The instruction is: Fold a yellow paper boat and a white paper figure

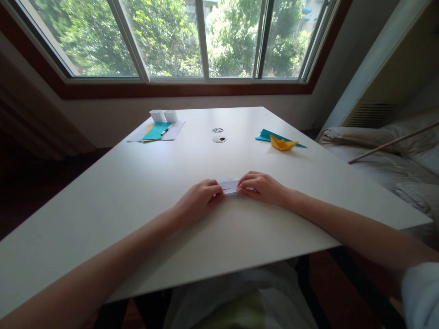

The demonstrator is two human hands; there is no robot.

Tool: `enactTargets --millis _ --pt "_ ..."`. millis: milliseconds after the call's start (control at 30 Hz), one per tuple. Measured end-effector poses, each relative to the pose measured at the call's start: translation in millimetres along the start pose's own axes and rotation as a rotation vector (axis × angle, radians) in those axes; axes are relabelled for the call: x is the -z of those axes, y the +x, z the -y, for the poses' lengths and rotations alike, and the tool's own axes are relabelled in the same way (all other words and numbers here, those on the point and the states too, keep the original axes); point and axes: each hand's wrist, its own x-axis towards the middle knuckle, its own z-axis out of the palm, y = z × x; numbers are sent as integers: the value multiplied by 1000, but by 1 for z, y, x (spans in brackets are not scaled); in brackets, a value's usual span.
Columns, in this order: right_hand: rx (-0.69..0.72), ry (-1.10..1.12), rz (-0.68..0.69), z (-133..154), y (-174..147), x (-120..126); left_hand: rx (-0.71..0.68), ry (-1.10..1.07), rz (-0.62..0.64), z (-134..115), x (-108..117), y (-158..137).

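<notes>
A small folded piece of white paper (229, 186) lies low over the white table (164, 173), close to its front edge. My left hand (203, 196) pinches its left end, fingers closed and curled around the edge. On the opposite end, my right hand (259, 186) grips the paper between thumb and fingers. Between the hands the paper's middle shows, with a dark slit or fold line across it. Both ends are hidden under my fingers.
To the right sit a yellow paper boat (283, 143) and a teal paper plane (265, 135). At the far left are white folded paper boxes (157, 116), teal paper (157, 131) and a pen (166, 130). Two round inserts (219, 139) mark the table's middle; a sofa (384, 151) stands right.
</notes>
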Motion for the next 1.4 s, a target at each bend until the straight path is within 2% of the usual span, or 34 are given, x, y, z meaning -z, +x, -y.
enactTargets --millis 267,533,800,1000,1200,1400 --pt "-137 69 -30 -1 2 -5 231 -188 -37 7 -3 6" --pt "-249 152 -73 -3 4 -9 250 -237 -15 8 -3 6" --pt "-126 28 12 0 5 -6 183 -216 -19 9 -5 5" --pt "33 -118 42 2 2 -6 162 -171 -21 9 -8 4" --pt "106 -255 94 5 0 -3 114 -47 15 7 -3 4" --pt "139 -275 121 8 -3 3 -59 485 125 -31 1 -6"
